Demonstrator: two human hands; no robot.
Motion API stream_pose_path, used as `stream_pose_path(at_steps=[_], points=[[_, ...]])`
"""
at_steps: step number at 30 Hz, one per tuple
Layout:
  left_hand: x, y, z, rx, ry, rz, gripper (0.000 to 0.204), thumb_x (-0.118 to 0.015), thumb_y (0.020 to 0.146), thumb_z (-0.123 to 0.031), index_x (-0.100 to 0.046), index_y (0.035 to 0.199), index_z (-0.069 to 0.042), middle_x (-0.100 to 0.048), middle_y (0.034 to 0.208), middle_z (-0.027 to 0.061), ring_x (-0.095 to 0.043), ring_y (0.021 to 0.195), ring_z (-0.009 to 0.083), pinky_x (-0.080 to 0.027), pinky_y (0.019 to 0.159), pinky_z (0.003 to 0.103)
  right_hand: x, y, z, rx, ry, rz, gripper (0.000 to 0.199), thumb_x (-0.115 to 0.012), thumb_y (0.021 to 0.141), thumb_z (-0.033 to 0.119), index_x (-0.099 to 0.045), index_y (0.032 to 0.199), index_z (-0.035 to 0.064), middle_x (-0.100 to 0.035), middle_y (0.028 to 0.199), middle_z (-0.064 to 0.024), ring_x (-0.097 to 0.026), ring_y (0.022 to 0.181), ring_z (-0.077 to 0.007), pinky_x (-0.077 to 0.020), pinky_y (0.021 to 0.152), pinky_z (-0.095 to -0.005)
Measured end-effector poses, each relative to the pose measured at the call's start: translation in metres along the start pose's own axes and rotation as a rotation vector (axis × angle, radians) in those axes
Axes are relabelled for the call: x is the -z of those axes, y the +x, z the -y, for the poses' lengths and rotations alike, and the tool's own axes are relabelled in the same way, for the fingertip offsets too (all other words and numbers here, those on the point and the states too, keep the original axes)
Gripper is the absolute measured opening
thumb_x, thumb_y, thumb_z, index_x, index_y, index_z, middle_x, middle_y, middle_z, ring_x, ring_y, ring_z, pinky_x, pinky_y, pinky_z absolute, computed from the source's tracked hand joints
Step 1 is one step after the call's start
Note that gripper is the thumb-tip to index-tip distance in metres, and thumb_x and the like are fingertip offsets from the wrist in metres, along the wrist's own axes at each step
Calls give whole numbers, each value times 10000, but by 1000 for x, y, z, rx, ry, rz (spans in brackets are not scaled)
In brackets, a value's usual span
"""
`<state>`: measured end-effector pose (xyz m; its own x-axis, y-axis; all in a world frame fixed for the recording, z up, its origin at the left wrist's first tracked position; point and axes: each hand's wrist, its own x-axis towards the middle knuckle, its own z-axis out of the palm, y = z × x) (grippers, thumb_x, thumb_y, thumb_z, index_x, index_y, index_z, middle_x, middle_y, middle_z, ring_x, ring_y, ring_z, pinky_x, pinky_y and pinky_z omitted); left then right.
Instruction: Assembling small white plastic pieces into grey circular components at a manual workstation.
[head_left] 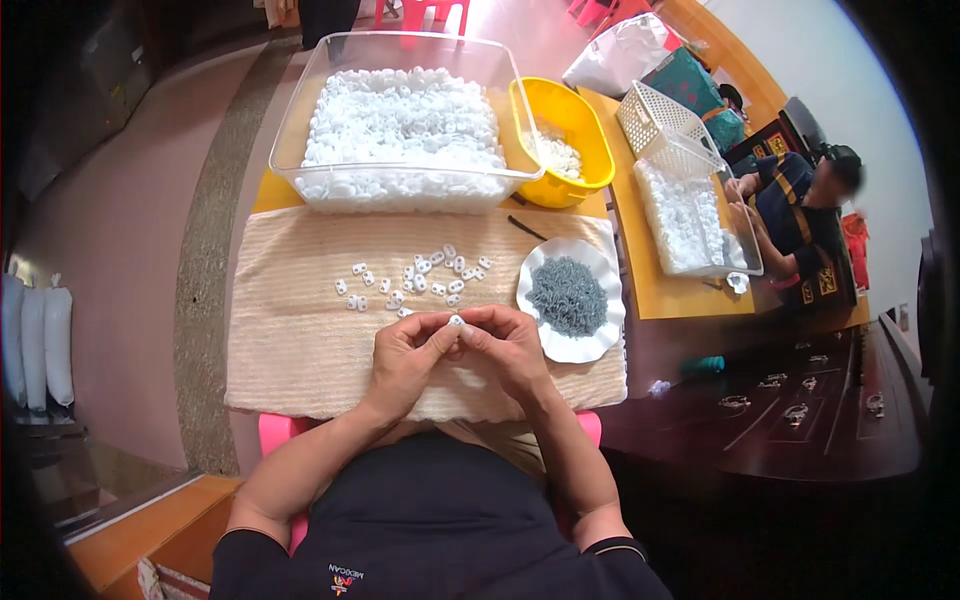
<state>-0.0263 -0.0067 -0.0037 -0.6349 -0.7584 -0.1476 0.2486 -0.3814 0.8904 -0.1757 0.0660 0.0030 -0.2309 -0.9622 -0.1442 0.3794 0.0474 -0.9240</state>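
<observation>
My left hand (408, 352) and my right hand (508, 348) meet over the near part of the cloth. Between the thumbs and fingers of both is a small white plastic piece (456, 320), partly covered by the fingertips. Just beyond them, several small white pieces with dark spots or holes (421, 266) lie scattered on the striped beige cloth (290, 340). Close to my right hand stands a white wavy-rimmed plate (575, 349) heaped with small grey metal parts (568, 297), too fine to make out singly.
A large clear bin (410, 178) of white pieces stands at the table's far side, beside a yellow basin (590, 130). A thin black stick (526, 228) lies near the plate. At the right, a co-worker (790, 205) sits by another table with a clear tub (690, 220) and white basket (665, 125).
</observation>
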Motion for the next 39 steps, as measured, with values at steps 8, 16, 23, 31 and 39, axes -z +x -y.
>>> stream_pose_path(at_steps=[8,16,23,31,39], points=[[-4,-6,-9,81,-40,-14,253,-639,904,-109,-612,1095,54,-650,822,61,-622,725,119,-532,701,263,6,9,38,318,-350,-388,170,-635,886,39,-630,1030,-52,-664,857,-75,-625,709,-118,-558,658,-270],[-1,-12,-5,90,-28,-7,269,-638,904,-109,-608,1112,59,-656,840,54,-617,739,94,-519,705,235,36,71,141,634,-795,-699,222,-653,886,121,-646,1011,-62,-664,822,-85,-607,636,-109,-491,563,-217],[-3,-10,-5,76,-23,-1,239,-642,898,-98,-626,1080,57,-660,842,50,-621,733,92,-524,692,233,76,95,133,605,-977,-629,264,-664,870,116,-650,1055,-71,-671,830,-94,-591,620,-96,-476,554,-213],[-3,-9,-5,73,-43,34,194,-622,902,-61,-625,1065,44,-649,842,50,-611,743,92,-523,696,239,17,45,68,326,-1100,-111,134,-684,800,-5,-679,934,3,-670,870,-109,-615,681,-139,-479,613,-257],[-4,-13,-2,57,-33,43,186,-624,902,-59,-623,1060,40,-649,829,47,-605,735,90,-519,698,241,13,47,54,369,-1659,-18,154,-617,831,135,-672,959,69,-645,940,-128,-640,805,-344,-515,714,-412]])
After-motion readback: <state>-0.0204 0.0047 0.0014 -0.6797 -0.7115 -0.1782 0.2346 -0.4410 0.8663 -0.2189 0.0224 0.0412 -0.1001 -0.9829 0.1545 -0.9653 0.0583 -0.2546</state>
